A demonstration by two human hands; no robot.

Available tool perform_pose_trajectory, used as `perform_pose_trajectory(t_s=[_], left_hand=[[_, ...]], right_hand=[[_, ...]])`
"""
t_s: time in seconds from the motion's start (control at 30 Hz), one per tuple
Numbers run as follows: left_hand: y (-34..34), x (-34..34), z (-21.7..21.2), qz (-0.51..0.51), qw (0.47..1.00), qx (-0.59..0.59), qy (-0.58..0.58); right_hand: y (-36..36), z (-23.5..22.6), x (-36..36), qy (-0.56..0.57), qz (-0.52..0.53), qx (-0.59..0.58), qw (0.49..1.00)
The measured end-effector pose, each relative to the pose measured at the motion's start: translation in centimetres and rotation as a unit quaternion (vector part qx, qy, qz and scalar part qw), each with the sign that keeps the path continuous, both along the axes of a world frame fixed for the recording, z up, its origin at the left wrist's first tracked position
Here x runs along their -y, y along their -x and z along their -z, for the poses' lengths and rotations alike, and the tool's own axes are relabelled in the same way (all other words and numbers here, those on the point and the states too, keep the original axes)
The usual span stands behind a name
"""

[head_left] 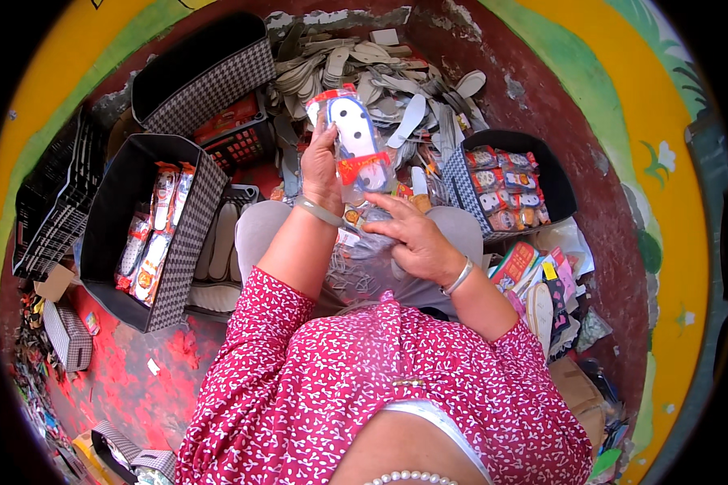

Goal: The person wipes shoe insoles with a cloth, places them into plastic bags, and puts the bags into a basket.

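Observation:
My left hand (322,174) is closed round the left edge of a clear plastic packet (353,129). A white, blue-rimmed insole-shaped piece with black dots shows through it, with red printed bands. My right hand (421,241) is just below the packet's lower end, fingers apart and pointing left. Its fingertips are close to the plastic; whether they touch it I cannot tell. Across my lap lies clear plastic with a tangle of pale rubber bands (368,263).
A heap of pale insoles (380,65) lies ahead against the wall. Checked fabric bins with packets stand at left (188,234) and right (461,190). Another checked bin (218,85) and a red crate (239,133) are at back left. Mixed insoles (539,315) pile up at right.

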State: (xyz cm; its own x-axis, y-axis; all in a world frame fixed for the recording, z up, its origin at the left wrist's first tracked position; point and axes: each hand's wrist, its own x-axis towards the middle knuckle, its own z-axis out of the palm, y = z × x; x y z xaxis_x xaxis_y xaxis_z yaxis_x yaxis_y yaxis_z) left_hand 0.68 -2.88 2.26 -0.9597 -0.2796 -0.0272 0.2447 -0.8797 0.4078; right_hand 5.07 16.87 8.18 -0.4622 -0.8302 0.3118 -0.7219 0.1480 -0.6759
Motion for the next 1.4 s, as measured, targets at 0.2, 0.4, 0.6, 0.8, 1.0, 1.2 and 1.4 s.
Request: perform_pose_trajectory(t_s=[0.2,0.4,0.6,0.8,1.0,1.2,1.4], left_hand=[[-0.8,0.0,-1.2,0.058,0.994,-0.063,-0.063],[-1.5,-2.1,-2.3,0.136,0.987,-0.081,-0.012],[-1.8,-3.5,-2.9,0.188,0.977,-0.07,0.067],[-1.6,-5.1,-3.7,0.205,0.974,-0.071,0.062],[-0.5,-2.9,-1.1,0.157,0.986,-0.008,0.063],[0.1,-3.7,0.1,0.182,0.981,0.038,0.06],[0.7,-3.8,1.3,0.197,0.974,0.093,0.062]], right_hand=[[2.4,0.1,-4.2,0.123,0.091,0.315,0.937],[4.1,-0.3,-4.4,0.147,0.171,0.445,0.866],[5.1,1.0,-2.2,0.063,0.162,0.459,0.871],[5.5,2.0,-3.5,0.165,0.169,0.551,0.801],[10.1,1.8,-9.3,0.296,0.309,0.595,0.68],[20.6,12.9,-26.0,0.377,0.468,0.608,0.518],[26.0,20.9,-35.9,0.216,0.751,0.37,0.502]])
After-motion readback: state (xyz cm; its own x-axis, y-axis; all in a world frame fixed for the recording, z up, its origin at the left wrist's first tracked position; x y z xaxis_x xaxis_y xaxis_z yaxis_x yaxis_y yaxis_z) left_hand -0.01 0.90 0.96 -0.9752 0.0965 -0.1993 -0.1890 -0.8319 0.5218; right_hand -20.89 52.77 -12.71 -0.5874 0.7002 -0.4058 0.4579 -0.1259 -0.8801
